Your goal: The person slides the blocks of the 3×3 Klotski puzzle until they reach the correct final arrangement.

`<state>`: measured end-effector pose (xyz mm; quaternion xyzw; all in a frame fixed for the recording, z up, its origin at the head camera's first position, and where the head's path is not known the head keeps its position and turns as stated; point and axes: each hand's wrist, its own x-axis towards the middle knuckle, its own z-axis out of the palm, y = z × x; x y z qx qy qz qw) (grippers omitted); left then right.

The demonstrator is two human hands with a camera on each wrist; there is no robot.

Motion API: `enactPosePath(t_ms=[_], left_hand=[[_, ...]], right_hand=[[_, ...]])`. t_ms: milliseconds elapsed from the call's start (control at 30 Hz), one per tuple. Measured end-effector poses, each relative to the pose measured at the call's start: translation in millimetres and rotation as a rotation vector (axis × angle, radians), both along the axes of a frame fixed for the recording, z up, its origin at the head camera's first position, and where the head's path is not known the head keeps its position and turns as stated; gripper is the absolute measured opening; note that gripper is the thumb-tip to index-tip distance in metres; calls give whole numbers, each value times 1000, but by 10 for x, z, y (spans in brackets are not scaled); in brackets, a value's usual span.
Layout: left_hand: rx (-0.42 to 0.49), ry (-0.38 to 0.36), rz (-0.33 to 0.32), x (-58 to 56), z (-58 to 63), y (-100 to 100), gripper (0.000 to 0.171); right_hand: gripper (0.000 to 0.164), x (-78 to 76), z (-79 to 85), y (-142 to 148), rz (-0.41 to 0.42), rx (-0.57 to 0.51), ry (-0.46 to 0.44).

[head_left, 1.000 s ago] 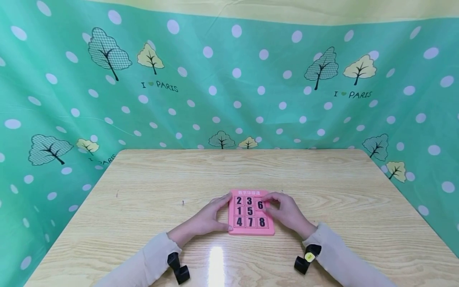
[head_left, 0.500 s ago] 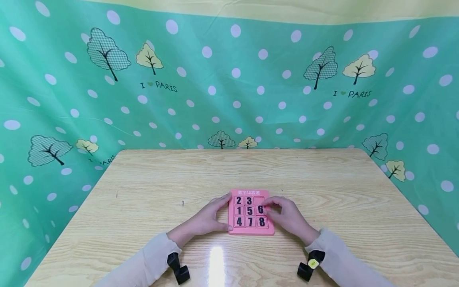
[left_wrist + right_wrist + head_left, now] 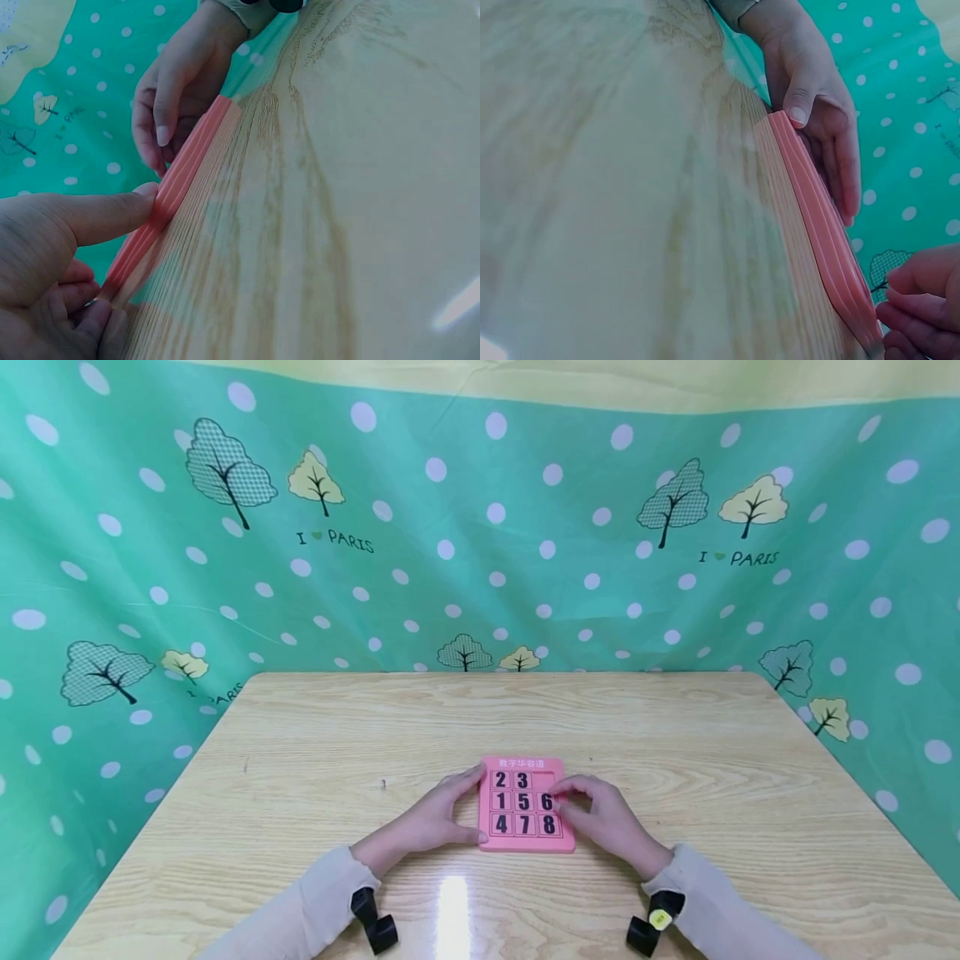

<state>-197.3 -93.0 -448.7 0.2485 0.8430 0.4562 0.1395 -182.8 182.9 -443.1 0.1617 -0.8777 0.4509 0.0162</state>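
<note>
A pink sliding number puzzle (image 3: pixel 522 844) lies flat on the table, its black-numbered tiles reading 2, 3 on top, 1, 5, 6 in the middle and 4, 7, 8 at the bottom. The top right slot (image 3: pixel 545 778) holds no tile. My left hand (image 3: pixel 431 820) grips the frame's left side, index finger at the upper corner and thumb at the lower one. In the left wrist view that thumb (image 3: pixel 116 216) presses the pink edge. My right hand (image 3: pixel 606 817) has its curled index finger and thumb on the tile marked 6 (image 3: pixel 546 802), partly covering its right side.
A light wood-grain table (image 3: pixel 337 735) surrounds the puzzle. A green polka-dot cloth (image 3: pixel 480 527) with printed trees hangs behind it and along both sides. Black wrist-worn devices (image 3: pixel 372 920) sit on both sleeves. Glare shows near the table's front.
The tile marked 6 has slid down from near the top right slot into the middle row, level with 5. My right hand has moved down with it; the left stays in place.
</note>
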Motion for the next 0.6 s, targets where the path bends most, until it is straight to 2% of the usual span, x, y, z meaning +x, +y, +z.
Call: enactPosePath(t_ms=[333,600], left_hand=[[-6,-10,8,-5,9,-1,96],[6,-9,1,0,-5,-5,95]], right_hand=[[21,-92,20,-42,-4,-29,2],[18,-199,71,-145,2,-11,6]])
